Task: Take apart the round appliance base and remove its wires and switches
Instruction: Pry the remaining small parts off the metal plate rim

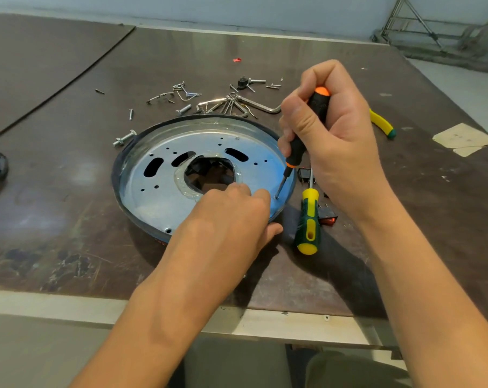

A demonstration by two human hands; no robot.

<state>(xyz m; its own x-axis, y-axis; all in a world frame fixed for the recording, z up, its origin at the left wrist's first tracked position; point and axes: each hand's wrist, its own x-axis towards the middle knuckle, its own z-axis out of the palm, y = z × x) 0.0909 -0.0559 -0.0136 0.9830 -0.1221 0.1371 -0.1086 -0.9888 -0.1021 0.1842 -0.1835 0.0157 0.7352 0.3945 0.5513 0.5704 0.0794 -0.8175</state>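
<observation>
At the round base's (153,191) near-right rim, right hand (332,135) grips a screwdriver (307,127); left hand (231,217) clamps the edge.

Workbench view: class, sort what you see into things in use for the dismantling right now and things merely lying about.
In use:
- round base, steadied by left hand
- orange-black screwdriver in right hand, tip on a rim screw

Lying about:
- green-yellow screwdriver
- loose screws and bolts
- hex key
- rocker switches
- yellow-handled pliers
</observation>
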